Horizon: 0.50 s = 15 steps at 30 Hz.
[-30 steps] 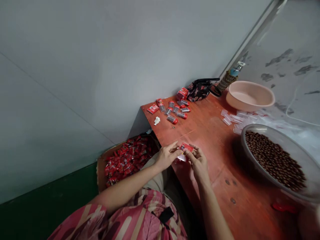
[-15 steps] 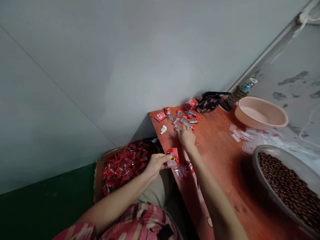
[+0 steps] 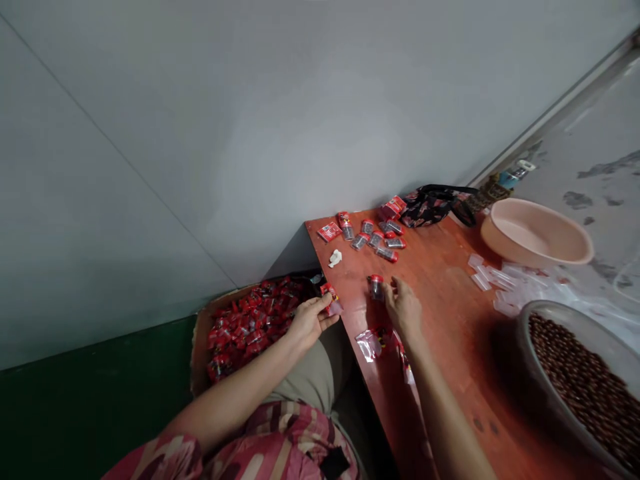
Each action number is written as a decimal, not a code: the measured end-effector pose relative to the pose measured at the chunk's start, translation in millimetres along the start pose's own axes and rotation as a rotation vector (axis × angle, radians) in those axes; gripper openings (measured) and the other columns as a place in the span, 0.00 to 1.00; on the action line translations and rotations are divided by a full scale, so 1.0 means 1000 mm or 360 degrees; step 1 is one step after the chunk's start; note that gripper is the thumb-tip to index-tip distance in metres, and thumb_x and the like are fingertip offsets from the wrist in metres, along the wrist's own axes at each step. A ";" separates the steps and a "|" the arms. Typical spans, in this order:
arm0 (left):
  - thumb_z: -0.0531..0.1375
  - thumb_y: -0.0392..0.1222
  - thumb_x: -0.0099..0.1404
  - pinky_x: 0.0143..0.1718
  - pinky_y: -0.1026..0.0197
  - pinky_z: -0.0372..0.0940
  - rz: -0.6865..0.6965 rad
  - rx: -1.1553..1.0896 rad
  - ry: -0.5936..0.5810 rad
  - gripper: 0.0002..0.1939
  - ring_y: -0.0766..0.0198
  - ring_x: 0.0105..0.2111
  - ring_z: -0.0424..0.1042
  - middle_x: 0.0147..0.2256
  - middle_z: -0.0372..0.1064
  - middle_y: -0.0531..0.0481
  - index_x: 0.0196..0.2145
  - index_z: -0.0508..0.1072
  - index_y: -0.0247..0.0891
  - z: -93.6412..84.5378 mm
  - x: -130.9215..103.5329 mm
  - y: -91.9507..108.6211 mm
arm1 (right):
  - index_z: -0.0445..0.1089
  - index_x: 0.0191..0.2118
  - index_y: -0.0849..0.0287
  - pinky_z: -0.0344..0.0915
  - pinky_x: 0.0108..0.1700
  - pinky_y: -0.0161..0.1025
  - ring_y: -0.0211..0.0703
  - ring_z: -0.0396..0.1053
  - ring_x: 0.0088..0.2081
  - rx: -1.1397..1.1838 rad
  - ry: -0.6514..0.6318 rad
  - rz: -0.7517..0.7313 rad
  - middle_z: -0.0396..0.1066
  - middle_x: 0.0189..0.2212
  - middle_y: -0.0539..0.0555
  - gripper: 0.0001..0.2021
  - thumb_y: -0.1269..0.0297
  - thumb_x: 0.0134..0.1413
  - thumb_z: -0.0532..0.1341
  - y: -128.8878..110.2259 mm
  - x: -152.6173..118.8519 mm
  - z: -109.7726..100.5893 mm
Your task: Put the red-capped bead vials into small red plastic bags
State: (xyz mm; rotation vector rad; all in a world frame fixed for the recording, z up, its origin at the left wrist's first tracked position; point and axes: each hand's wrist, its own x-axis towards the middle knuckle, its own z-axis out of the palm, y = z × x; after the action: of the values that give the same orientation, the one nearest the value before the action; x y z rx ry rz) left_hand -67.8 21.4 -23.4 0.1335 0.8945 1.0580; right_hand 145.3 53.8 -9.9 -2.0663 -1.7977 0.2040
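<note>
My left hand (image 3: 311,321) pinches a small red printed plastic sleeve (image 3: 330,298) at the table's left edge. A small clear jar (image 3: 377,288) with a red lid and dark contents appears upright on the red table. Just to its right is my right hand (image 3: 404,308), thumb and fingers apart; whether a fingertip touches the jar I cannot tell. Nearer to me lie clear-and-red sleeves (image 3: 373,343), partly overlapping. Several similar red-lidded jars (image 3: 376,240) lie in a loose group farther back.
Left of the table, a cardboard box (image 3: 196,353) holds many red packs. A flat red packet (image 3: 329,232), white scrap (image 3: 335,258) and dark floral bag (image 3: 425,205) lie at the back. Rightward are a pink basin (image 3: 537,230), clear plastic tubes (image 3: 510,277) and a tub (image 3: 525,333) of brown beads.
My right hand has come back toward me from the jar group, and one jar now stands beside it. My left hand has turned its red sleeve and raised it slightly.
</note>
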 end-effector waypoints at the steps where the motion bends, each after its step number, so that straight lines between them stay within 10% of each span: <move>1: 0.65 0.39 0.51 0.27 0.64 0.70 -0.0001 -0.0019 0.0012 0.09 0.65 0.24 0.72 0.26 0.71 0.47 0.28 0.70 0.31 0.001 0.001 -0.001 | 0.63 0.49 0.63 0.61 0.41 0.46 0.54 0.67 0.43 -0.0012 -0.0023 0.0143 0.69 0.41 0.65 0.23 0.52 0.54 0.51 -0.004 0.000 0.000; 7: 0.64 0.40 0.53 0.29 0.62 0.70 -0.0011 -0.0158 0.0089 0.11 0.61 0.27 0.74 0.28 0.72 0.46 0.33 0.70 0.32 0.006 0.002 0.002 | 0.70 0.32 0.61 0.61 0.31 0.42 0.52 0.70 0.31 0.0130 -0.0219 0.0245 0.71 0.26 0.60 0.16 0.52 0.44 0.60 -0.027 -0.003 0.002; 15: 0.64 0.39 0.53 0.30 0.61 0.69 0.0027 -0.0228 0.0040 0.11 0.61 0.27 0.73 0.27 0.72 0.47 0.34 0.70 0.32 0.019 -0.003 -0.005 | 0.67 0.40 0.59 0.64 0.22 0.35 0.39 0.65 0.22 0.1642 -0.0286 0.0402 0.67 0.24 0.49 0.15 0.54 0.50 0.58 -0.061 -0.107 -0.007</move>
State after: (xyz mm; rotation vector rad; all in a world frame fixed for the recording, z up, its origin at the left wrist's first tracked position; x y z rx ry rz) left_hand -51.6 21.9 -11.7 0.0083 0.8388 1.1379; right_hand 73.9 -45.4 4.5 -1.4910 -1.0873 1.1396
